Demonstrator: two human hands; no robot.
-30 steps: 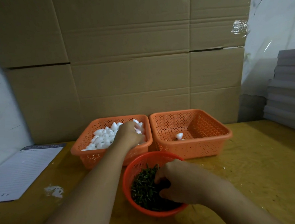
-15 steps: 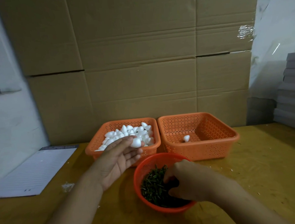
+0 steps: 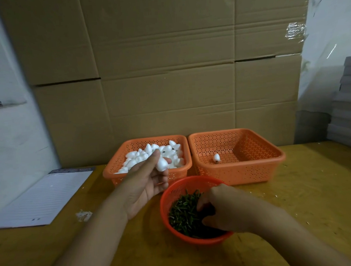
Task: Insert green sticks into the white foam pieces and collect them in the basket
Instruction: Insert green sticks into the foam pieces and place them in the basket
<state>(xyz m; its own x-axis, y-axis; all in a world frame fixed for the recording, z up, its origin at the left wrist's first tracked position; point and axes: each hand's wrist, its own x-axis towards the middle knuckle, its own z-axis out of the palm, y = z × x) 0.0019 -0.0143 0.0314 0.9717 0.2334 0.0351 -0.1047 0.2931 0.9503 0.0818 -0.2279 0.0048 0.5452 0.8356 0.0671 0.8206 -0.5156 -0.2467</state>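
My left hand (image 3: 145, 183) is raised palm-up in front of the left orange basket (image 3: 112, 171) and pinches one white foam piece (image 3: 162, 164) at its fingertips. That basket holds several white foam pieces (image 3: 171, 151). My right hand (image 3: 224, 209) reaches into the round red bowl (image 3: 173, 191) with fingers curled among the green sticks (image 3: 184, 213); whether it holds one is hidden. The right orange basket (image 3: 272, 164) contains a single foam piece (image 3: 216, 158).
A lined paper sheet (image 3: 42, 199) lies on the yellow table (image 3: 314, 197) at the left, with white crumbs (image 3: 83, 215) beside it. Cardboard boxes (image 3: 168, 72) stand behind the baskets. A stack of grey boards (image 3: 346, 105) sits at the far right.
My left hand has come out of the left basket with a foam piece and turned palm-up toward me. My right hand stays in the bowl of sticks.
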